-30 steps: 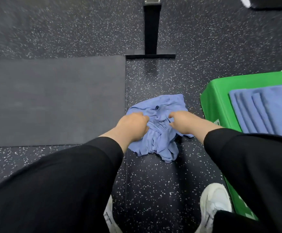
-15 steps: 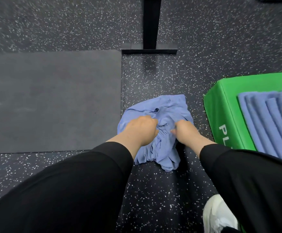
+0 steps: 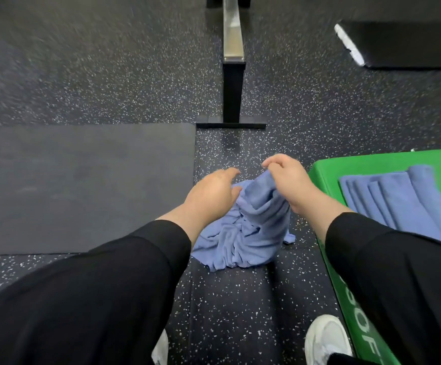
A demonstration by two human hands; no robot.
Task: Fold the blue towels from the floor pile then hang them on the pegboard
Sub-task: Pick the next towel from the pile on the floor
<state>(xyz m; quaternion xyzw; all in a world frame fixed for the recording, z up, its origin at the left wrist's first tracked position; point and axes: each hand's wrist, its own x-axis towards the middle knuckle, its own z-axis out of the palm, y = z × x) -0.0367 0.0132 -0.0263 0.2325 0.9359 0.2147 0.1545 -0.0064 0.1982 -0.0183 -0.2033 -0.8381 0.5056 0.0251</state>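
Right hand (image 3: 289,184) fingers pinched closed, left hand (image 3: 211,193) fingers extended, loosely spread

Under you: speckled black floor (image 3: 306,101). Plain dark mat (image 3: 82,185) flat on it at your left, its right edge near black post (image 3: 232,93) base. Crumpled blue towel (image 3: 243,241) on floor between your arms, one part raised off it. Green box (image 3: 327,185) on floor at your right, just beside towel. Your white shoes (image 3: 327,338) planted near bottom edge. Black pad (image 3: 403,43) far right.
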